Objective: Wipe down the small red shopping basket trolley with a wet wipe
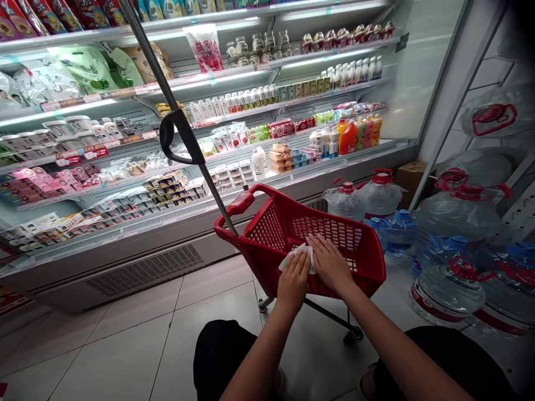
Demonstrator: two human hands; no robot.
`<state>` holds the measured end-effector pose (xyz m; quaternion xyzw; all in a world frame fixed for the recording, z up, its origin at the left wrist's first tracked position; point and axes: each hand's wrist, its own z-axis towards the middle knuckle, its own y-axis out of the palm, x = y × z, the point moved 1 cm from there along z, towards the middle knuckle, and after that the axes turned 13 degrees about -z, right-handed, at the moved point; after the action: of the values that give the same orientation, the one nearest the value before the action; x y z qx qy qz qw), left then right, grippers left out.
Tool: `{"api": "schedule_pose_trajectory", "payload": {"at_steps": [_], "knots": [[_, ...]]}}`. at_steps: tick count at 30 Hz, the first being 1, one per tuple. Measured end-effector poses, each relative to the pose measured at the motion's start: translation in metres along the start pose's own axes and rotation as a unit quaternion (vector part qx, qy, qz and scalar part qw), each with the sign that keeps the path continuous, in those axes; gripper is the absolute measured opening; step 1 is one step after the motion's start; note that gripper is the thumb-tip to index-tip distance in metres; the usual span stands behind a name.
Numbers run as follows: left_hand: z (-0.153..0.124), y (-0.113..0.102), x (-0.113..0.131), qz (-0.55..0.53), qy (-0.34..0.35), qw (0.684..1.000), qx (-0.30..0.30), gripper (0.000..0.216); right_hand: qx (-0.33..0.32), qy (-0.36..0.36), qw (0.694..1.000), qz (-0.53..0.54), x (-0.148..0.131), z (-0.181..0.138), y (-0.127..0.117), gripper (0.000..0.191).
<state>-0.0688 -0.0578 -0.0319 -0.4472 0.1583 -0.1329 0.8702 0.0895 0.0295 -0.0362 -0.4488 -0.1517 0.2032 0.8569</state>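
Note:
A red plastic shopping cart basket (267, 223) on a wheeled frame stands in front of me. My left hand (293, 278) holds a crumpled white wipe (288, 260) against the basket's near side rim, its fingers close together over the wipe. Right beside it, my right hand (330, 260) reaches over the same rim with its fingers stretched out toward the basket's inside. These fingers lie at the wipe's right edge; I cannot tell whether they grip it. The palms of both hands are hidden.
A long grey pole with a black handle (181, 136) rises from the cart's left end. Behind the cart, a refrigerated display (146, 239) holds dairy cups, bottles and pouches. Large water jugs (447, 289) with red or blue caps crowd the right side. My knees flank the cart.

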Motion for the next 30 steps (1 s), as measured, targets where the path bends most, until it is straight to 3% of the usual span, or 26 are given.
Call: {"api": "schedule_pose_trajectory", "payload": {"at_steps": [3, 8, 11, 15, 17, 22, 24, 27, 30], "knots": [[-0.008, -0.016, -0.025, 0.003, -0.005, 1.000, -0.015, 0.067, -0.006, 0.010, 1.000, 0.013, -0.012, 0.004, -0.002, 0.055], [-0.017, -0.054, -0.084, 0.012, -0.116, 0.993, 0.022, 0.068, -0.010, 0.001, 0.999, 0.041, -0.006, 0.001, -0.004, 0.054], [-0.017, -0.050, -0.076, 0.006, -0.122, 0.992, 0.022, 0.065, -0.004, -0.011, 0.999, 0.052, -0.005, 0.000, -0.005, 0.054], [-0.014, -0.043, -0.058, -0.023, -0.037, 0.999, -0.023, 0.063, -0.001, -0.029, 0.998, 0.050, -0.002, -0.004, -0.006, 0.053], [-0.012, -0.053, -0.069, -0.021, -0.031, 0.999, -0.034, 0.064, -0.006, -0.030, 0.998, 0.048, 0.001, -0.006, -0.007, 0.053], [-0.009, -0.082, -0.106, 0.024, -0.127, 0.992, 0.002, 0.063, -0.012, -0.024, 0.998, 0.052, 0.003, -0.009, -0.012, 0.056], [-0.008, -0.077, -0.098, 0.023, -0.124, 0.992, 0.002, 0.061, -0.010, -0.020, 0.998, 0.055, 0.002, -0.009, -0.014, 0.057], [-0.006, -0.065, -0.076, -0.003, -0.061, 0.998, -0.033, 0.061, -0.008, -0.021, 0.998, 0.060, 0.002, -0.010, -0.016, 0.058], [-0.003, -0.069, -0.080, -0.010, -0.044, 0.998, -0.052, 0.058, -0.009, -0.028, 0.998, 0.060, 0.003, -0.011, -0.017, 0.058]]}}
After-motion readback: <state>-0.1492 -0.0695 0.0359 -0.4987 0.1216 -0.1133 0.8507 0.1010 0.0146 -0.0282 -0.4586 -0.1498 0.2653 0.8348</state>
